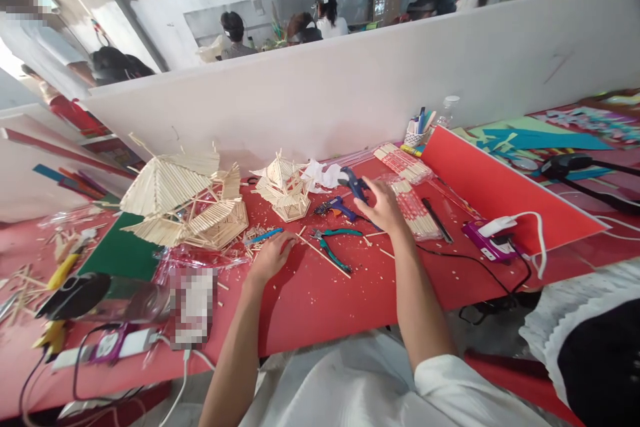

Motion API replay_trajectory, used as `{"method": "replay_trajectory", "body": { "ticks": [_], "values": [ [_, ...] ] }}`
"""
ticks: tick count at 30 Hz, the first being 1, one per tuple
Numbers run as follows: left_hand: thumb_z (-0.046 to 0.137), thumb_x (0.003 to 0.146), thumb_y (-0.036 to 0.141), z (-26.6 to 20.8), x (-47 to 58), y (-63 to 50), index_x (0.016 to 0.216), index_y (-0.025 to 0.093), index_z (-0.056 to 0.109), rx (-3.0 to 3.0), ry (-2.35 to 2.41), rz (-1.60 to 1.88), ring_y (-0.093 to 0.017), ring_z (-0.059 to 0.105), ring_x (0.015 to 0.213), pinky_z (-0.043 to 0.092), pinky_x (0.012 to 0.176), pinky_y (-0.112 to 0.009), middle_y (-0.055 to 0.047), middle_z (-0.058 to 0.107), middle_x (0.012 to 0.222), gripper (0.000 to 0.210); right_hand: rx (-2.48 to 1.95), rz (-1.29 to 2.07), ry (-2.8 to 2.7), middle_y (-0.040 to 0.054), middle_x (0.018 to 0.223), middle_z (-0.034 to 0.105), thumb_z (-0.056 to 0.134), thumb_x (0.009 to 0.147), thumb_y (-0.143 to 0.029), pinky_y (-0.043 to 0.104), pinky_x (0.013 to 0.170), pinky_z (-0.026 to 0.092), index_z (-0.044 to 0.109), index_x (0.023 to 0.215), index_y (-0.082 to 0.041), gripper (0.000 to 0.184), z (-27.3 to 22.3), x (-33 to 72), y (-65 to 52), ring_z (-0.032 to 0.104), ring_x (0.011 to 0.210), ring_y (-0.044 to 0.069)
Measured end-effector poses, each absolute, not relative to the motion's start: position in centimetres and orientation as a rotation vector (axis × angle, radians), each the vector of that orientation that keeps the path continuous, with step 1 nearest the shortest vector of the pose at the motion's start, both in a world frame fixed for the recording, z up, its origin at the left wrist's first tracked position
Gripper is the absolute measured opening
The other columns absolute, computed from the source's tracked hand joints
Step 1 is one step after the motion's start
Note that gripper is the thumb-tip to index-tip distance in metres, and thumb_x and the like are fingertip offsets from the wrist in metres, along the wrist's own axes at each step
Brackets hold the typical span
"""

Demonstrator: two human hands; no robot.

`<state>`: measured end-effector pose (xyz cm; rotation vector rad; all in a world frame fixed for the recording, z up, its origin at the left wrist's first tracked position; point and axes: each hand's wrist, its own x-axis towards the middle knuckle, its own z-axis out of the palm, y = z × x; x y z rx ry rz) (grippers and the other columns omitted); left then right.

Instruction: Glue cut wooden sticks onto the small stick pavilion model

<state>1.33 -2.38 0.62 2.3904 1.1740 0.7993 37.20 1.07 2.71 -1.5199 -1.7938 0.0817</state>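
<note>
L hand (274, 255) rests low over the red table (320, 307), fingers bent & loosely curled, thumb near the index; tips are by the upper end of a thin wooden stick (327, 255), can't tell whether they pinch it or just lie beside it; blue-handled tool (267, 235) is just beyond that hand's knuckles; R hand (384, 208) is farther fwd, thumb & fingers part-closed around a dark-blue tool (356, 185), its exact type unclear, w/ white tissue (320, 175) just beyond; blue glue gun (341, 208) w/ orange detail lies nearby, btwn the hands & a bit fwd; teal-handled pliers (336, 245) lie open on the tbl btwn the two forearms, right by the stick; small wooden scraps are scattered round abt; small stick-built model (284, 197) stands fwd of L hand, w/ a larger stick-built model (185, 203) to its left, partly over a green board (123, 250); bagged stick packs (414, 210) lie just right of R hand, black pen-like item (437, 220) alongside; purple power strip (490, 240) sits farther right, white plug in it, near a leaning red board (505, 180); pen cup (414, 137) stands at the back by the white partition (310, 100).
</note>
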Motion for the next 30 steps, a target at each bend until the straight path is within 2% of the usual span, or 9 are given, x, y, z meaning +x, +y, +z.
{"method": "replay_trajectory", "body": {
  "ticks": [3, 10, 13, 16, 21, 27, 30],
  "values": [
    [0.049, 0.103, 0.028, 0.6, 1.2, -2.4, 0.104, 0.025, 0.067, 2.371, 1.221, 0.824, -0.022, 0.070, 0.095, 0.054, 0.087, -0.035, -0.005, 0.074, 0.099, 0.018, -1.306, 0.305, -1.995, 0.0117, 0.144, 0.059, 0.057, 0.096, -0.048, 0.046, 0.112, 0.045, 0.049, 0.153, -0.025, 0.062, 3.2, 36.5, 0.3, 0.056, 0.133, 0.032],
    [0.057, 0.100, 0.030, 0.5, 2.2, -2.8, 0.117, 0.025, 0.068, 2.521, 1.105, 0.703, -0.024, 0.067, 0.105, 0.052, 0.099, -0.042, -0.007, 0.073, 0.109, 0.021, -1.269, 0.362, -2.139, 0.0112, 0.144, 0.058, 0.059, 0.096, -0.048, 0.055, 0.113, 0.044, 0.049, 0.154, -0.032, 0.061, 3.1, 35.6, 0.1, 0.054, 0.134, 0.035],
    [0.059, 0.100, 0.037, 0.4, 3.6, -3.3, 0.121, 0.025, 0.067, 2.590, 0.968, 0.609, -0.025, 0.067, 0.103, 0.053, 0.098, -0.043, -0.009, 0.073, 0.112, 0.026, -1.232, 0.341, -2.171, 0.0122, 0.141, 0.058, 0.057, 0.097, -0.046, 0.054, 0.113, 0.044, 0.047, 0.155, -0.030, 0.061, 3.5, 35.3, 0.0, 0.054, 0.133, 0.034],
    [0.060, 0.100, 0.039, -0.1, 4.9, -3.6, 0.117, 0.023, 0.066, 2.617, 0.940, 0.575, -0.025, 0.067, 0.098, 0.054, 0.092, -0.041, -0.009, 0.073, 0.105, 0.024, -1.197, 0.307, -2.183, 0.0125, 0.139, 0.058, 0.056, 0.097, -0.045, 0.052, 0.113, 0.044, 0.045, 0.156, -0.028, 0.062, 3.7, 34.8, 0.0, 0.054, 0.132, 0.033],
    [0.054, 0.102, 0.028, -1.3, 5.8, -3.4, 0.110, 0.023, 0.065, 2.597, 0.985, 0.673, -0.023, 0.068, 0.097, 0.054, 0.092, -0.041, -0.008, 0.073, 0.103, 0.015, -1.213, 0.312, -2.200, 0.0126, 0.143, 0.056, 0.056, 0.098, -0.046, 0.052, 0.114, 0.043, 0.044, 0.157, -0.028, 0.062, 3.6, 34.3, -0.1, 0.052, 0.135, 0.034],
    [0.048, 0.104, 0.024, -0.9, 5.3, -3.2, 0.113, 0.023, 0.065, 2.526, 1.004, 0.769, -0.021, 0.067, 0.099, 0.055, 0.092, -0.037, -0.007, 0.071, 0.106, 0.019, -1.198, 0.351, -2.233, 0.0146, 0.144, 0.055, 0.052, 0.100, -0.042, 0.055, 0.113, 0.043, 0.045, 0.157, -0.026, 0.060, 3.5, 34.3, 0.0, 0.052, 0.134, 0.035],
    [0.048, 0.103, 0.022, -0.3, 4.6, -3.1, 0.106, 0.023, 0.066, 2.397, 1.103, 0.926, -0.020, 0.067, 0.095, 0.055, 0.089, -0.035, -0.007, 0.068, 0.103, 0.019, -1.161, 0.397, -2.245, 0.0137, 0.141, 0.057, 0.049, 0.101, -0.038, 0.055, 0.112, 0.044, 0.045, 0.156, -0.027, 0.056, 3.7, 34.2, -0.1, 0.052, 0.134, 0.034]
  ]
}}
